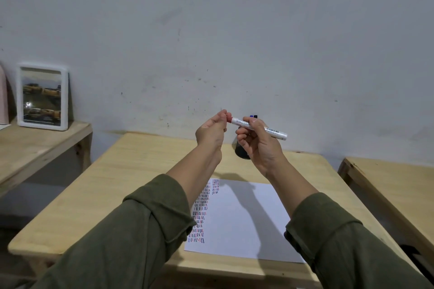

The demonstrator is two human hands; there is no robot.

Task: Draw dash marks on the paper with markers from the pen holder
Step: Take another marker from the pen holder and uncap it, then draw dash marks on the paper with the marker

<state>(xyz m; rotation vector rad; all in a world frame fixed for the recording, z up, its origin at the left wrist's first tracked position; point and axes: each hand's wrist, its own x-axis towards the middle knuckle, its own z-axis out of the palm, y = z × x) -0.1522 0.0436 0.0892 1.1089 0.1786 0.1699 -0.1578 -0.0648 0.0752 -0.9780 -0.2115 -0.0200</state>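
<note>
My right hand (259, 145) grips a white marker (274, 132) by its barrel, held level above the table. My left hand (212, 132) pinches the marker's red cap (229, 119) at its left end; the cap sits against the barrel. Behind my right hand stands a black pen holder (240, 152), mostly hidden, with blue and dark marker tips (253, 116) showing above my fingers. The white paper (244, 218) lies on the wooden table below my arms, with columns of red, blue and black dashes (202, 211) along its left side.
The light wooden table (122, 183) stands against a pale wall. A second wooden surface (35, 145) at the left carries a white-framed picture (42, 97). Another wooden table (399, 185) lies at the right, with a gap between.
</note>
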